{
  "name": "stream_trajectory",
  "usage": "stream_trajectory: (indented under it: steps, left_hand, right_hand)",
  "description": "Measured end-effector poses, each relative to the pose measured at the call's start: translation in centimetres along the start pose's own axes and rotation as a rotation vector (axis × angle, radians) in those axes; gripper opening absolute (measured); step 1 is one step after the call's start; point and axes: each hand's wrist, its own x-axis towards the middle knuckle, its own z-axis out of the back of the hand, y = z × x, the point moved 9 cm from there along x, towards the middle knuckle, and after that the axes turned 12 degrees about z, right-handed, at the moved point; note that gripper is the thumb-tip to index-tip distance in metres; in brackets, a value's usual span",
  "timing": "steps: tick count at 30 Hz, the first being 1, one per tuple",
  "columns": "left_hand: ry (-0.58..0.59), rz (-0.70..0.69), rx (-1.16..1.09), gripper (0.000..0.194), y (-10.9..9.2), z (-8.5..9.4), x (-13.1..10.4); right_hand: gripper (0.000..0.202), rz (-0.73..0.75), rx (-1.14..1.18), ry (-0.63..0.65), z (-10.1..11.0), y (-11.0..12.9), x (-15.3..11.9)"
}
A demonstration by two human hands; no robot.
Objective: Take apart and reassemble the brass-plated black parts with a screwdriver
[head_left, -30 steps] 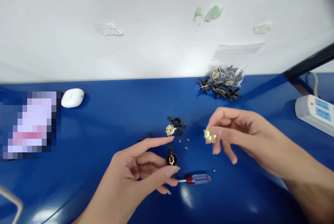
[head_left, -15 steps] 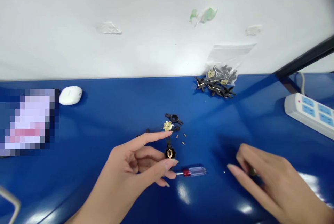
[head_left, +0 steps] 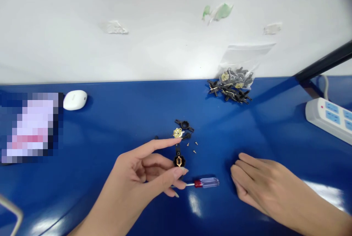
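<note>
From where I stand, the right hand (head_left: 257, 183) has drawn a little nearer the left hand (head_left: 150, 175), and its fingers, spread a moment ago, are now folded in, low over the blue table (head_left: 123, 115). I cannot tell whether anything is inside it. The left hand hardly shifts: it grips the black housing (head_left: 179, 161) with its copper-coloured insert (head_left: 179, 161) between thumb and fingers, index finger stretched out above.

Just beyond that index fingertip lies the brass disc (head_left: 178, 133), with the black ring part (head_left: 185, 125) farther out and the small black piece (head_left: 187, 136) beside the disc. Three little screws (head_left: 194, 151) are scattered to the right of the fingertip. The screwdriver (head_left: 206, 182) lies between the hands, its shaft running under the left fingers. Well beyond the right hand, the clear bag (head_left: 242, 69) of parts leans on the wall (head_left: 159, 16), the black parts pile (head_left: 232, 93) at its foot.
</note>
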Motion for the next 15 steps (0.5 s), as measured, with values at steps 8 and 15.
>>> stream_trajectory:
  steps: [8,15]
  left_hand:
    - [0.009,0.017,-0.051,0.056,-0.2,-0.1,-0.4]
    - [0.037,-0.017,-0.058,0.056,-0.3,-0.1,-0.5]
  right_hand:
    - [0.048,-0.667,1.200,-0.186,-2.4,-6.3,-0.4]
    - [0.059,-0.922,1.914,-0.427,-3.2,-6.7,4.9]
